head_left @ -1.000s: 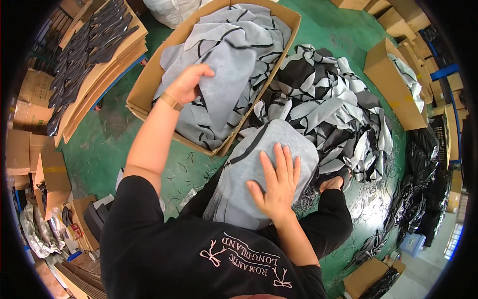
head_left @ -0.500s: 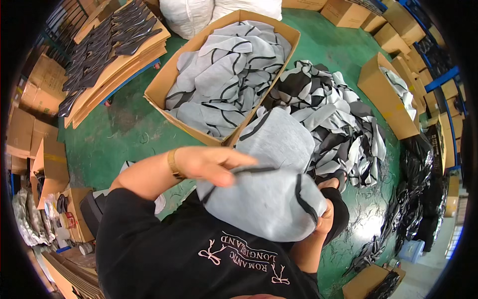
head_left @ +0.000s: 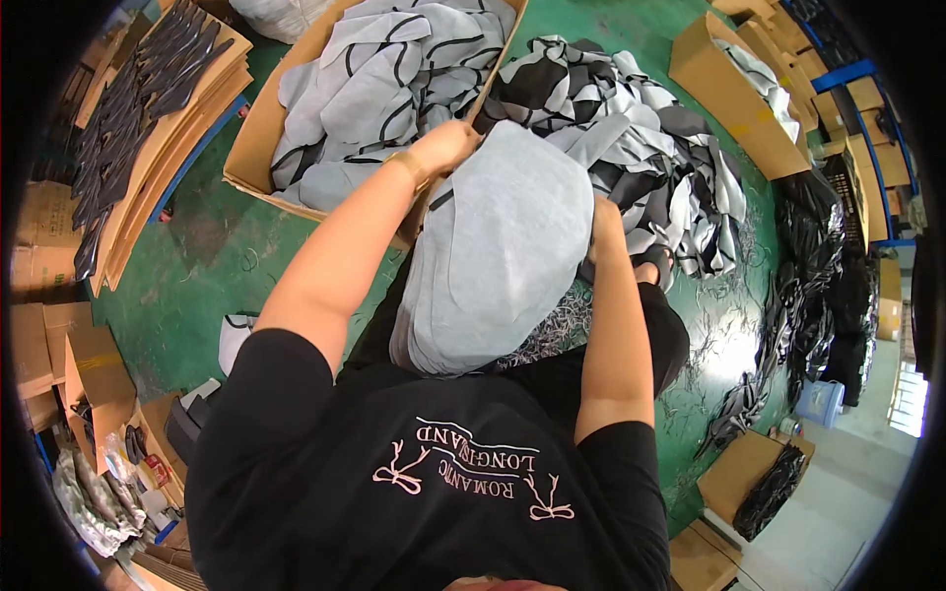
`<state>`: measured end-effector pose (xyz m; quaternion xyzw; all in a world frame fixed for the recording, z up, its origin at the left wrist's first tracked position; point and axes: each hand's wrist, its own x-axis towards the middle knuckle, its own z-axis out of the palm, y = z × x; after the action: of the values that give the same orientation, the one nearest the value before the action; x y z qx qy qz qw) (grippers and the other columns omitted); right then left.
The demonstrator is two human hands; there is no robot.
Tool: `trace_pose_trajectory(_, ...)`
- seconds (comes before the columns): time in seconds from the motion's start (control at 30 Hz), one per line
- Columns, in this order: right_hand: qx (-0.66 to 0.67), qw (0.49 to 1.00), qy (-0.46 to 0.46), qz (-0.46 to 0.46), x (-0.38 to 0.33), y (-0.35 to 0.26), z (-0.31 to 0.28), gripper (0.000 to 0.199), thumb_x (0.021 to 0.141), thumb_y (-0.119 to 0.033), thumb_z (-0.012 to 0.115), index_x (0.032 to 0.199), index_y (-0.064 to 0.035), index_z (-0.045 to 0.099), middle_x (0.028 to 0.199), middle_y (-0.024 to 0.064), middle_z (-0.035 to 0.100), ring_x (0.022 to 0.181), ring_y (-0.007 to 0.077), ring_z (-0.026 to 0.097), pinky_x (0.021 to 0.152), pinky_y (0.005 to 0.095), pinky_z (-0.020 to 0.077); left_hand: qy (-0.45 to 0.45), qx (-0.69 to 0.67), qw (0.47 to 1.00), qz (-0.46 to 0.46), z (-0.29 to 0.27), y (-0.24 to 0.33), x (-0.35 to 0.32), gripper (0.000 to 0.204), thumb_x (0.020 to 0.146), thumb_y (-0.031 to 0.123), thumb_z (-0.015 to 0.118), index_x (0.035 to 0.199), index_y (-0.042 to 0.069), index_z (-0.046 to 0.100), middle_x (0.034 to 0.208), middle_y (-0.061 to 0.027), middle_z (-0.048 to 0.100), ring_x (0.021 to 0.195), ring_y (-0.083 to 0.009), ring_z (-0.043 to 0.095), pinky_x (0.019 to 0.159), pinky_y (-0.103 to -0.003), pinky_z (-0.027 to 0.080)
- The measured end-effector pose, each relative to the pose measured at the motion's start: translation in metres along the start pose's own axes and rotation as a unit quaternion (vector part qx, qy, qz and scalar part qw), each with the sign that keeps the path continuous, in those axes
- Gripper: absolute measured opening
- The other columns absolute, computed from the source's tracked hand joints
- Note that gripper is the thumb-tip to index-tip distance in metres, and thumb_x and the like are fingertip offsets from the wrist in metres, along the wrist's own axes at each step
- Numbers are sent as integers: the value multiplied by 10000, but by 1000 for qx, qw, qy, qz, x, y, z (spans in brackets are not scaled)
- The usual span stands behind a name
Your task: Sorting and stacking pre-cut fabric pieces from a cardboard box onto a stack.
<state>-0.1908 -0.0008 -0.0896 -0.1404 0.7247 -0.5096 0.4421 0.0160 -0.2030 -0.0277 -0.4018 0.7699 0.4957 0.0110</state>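
Observation:
A stack of grey oval fabric pieces rests across my lap, its layered edges showing on the near left side. Over it lies another grey fabric piece, spread out with its rounded far end beyond the stack. My left hand, below a gold wristband, is closed at this piece's far left edge, beside the carton wall. At the right edge my right hand is closed around the border, its fingertips partly hidden by the cloth. A short black strip shows at the left border.
Ahead on the left stands a large open carton filled with grey pieces with black trim. A heap of grey and black pieces covers the floor to its right. Cardboard with black parts is at far left; black plastic bags lie right.
Both hands have moved farther from my body. The grey piece, earlier bent and lifted close to my chest, now lies spread over the stack. The whole view has shifted.

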Motion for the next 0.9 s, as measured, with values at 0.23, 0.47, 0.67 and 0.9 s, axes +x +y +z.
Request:
trace_pose_trajectory(0.23,-57,975,126,-176,-99,48,29,252,949,-155,435,1096,16,546,999,152,615,903,196,576,830,306,439,147,-106,961,210,11,-31,-85,212,935,142,475,1063,21,593,937,-129,656,873,-247,623,789,-314,466)
trace_pose_trajectory(0.47,-371,781,149,-480,-118,-59,68,455,818,-117,603,1258,-44,513,1281,156,505,1224,347,441,1036,471,300,135,-52,966,215,6,-38,-76,189,935,176,475,1060,68,566,922,-150,647,859,-323,625,732,-357,486)
trace_pose_trajectory(0.67,-501,717,-20,-484,-143,-41,125,646,807,-491,559,1322,-107,493,1392,198,410,1317,364,342,1089,567,119,56,-25,998,27,-15,-105,13,208,897,172,505,1041,54,598,740,-120,630,698,-227,635,692,-341,506)
trace_pose_trajectory(0.9,-492,731,-14,-473,-128,-41,122,585,849,-501,510,1282,-109,541,1357,199,451,1288,370,386,1088,556,145,20,319,930,-180,18,-226,94,426,826,132,531,1251,145,535,1245,-202,523,1139,-329,526,866,-424,448)
